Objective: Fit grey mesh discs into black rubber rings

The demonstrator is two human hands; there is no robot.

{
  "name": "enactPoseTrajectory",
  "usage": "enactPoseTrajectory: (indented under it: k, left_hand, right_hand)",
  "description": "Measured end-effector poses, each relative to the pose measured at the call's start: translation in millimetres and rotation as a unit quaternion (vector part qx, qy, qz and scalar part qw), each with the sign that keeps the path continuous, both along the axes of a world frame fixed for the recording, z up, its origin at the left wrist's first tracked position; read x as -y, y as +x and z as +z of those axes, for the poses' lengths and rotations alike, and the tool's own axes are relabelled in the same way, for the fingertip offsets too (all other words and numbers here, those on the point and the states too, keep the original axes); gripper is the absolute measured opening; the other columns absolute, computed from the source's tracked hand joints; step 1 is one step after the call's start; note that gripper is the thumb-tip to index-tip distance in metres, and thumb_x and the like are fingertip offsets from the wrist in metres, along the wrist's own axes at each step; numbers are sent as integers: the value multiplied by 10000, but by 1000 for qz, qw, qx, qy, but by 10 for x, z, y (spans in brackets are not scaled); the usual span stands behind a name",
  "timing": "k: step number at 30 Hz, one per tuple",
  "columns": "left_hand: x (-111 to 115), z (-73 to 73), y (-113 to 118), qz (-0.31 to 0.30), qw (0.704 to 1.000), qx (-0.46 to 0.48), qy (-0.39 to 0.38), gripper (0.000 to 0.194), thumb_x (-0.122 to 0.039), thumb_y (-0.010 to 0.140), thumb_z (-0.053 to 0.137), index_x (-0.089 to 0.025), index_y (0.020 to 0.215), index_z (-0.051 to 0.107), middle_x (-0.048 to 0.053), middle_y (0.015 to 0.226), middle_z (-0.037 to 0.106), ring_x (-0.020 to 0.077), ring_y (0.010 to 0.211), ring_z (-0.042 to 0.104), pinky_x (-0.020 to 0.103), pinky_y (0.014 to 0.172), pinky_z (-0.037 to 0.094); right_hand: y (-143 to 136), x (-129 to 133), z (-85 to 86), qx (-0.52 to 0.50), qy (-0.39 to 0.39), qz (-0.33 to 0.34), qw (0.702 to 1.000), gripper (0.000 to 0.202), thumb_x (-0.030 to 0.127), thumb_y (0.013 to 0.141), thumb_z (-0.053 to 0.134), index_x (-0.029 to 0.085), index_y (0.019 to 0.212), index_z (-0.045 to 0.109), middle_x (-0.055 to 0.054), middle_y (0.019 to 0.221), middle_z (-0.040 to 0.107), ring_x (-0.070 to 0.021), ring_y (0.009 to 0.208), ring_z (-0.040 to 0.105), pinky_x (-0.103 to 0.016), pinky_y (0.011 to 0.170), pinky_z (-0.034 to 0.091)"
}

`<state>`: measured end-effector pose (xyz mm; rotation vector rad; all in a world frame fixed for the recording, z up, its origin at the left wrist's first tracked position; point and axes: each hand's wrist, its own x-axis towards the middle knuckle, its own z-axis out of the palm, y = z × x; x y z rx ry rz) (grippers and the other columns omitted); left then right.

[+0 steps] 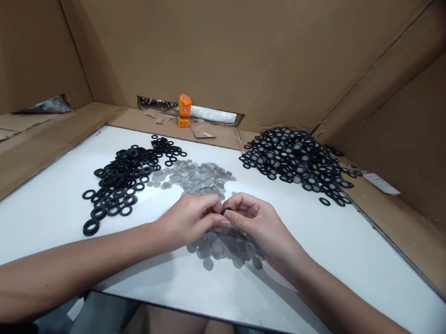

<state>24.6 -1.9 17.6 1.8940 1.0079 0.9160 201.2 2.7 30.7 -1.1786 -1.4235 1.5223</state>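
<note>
My left hand (196, 217) and my right hand (251, 217) meet over the middle of the white board. Between their fingertips is a small black ring (226, 210), pinched from both sides and partly covered by the fingers. Whether a disc is also in the left fingers is hidden. Beneath and behind the hands lie thin grey mesh discs (197, 178), loose and overlapping. To the left spreads a pile of open black rings (122, 174). On the right is a heap of black rings with grey discs set in them (291, 157).
Cardboard walls (214, 40) surround the white board (49, 199) at the back and sides. Two small orange boxes (184, 108) stand stacked by a slot in the back wall. A white paper slip (382, 183) lies on the right cardboard ledge.
</note>
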Motion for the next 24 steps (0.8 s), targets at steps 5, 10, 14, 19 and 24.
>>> enactPoseTrajectory:
  k: [5,10,14,19,24]
  left_hand:
    - [-5,-44,6,19,999,-32,22,194,-259,832,568,-188,679,472,-33,632,608,119,616,574,213,574,401]
    - [13,-44,21,20,999,-26,8,176,-265,853,535,-195,705,469,-38,622,605,118,602,585,212,569,412]
    - [35,-24,28,26,998,-48,20,239,-340,873,521,-197,698,441,-34,607,574,122,577,549,221,541,381]
    - [31,-38,23,41,988,-118,91,312,-410,877,521,-194,678,415,-31,616,521,119,569,471,226,526,308]
    - [18,-45,33,57,987,-116,97,267,-354,876,530,-195,690,424,-36,622,510,118,572,465,223,531,307]
  right_hand:
    - [18,-27,-1,36,50,-6,998,222,315,684,776,197,854,696,-25,776,685,-158,709,627,-278,667,498]
    - [26,-26,-3,66,79,-7,995,158,320,698,756,198,784,702,-32,769,690,-168,714,622,-286,658,491]
    - [12,-17,-4,69,77,-10,995,193,341,676,766,189,714,653,-12,687,638,-145,635,576,-262,580,448]
    - [-13,-14,-31,52,67,8,996,249,348,681,756,188,669,567,-5,685,604,-125,608,523,-243,545,395]
    - [-43,6,-40,43,75,1,996,279,369,701,734,193,669,519,25,646,521,-105,562,454,-230,506,337]
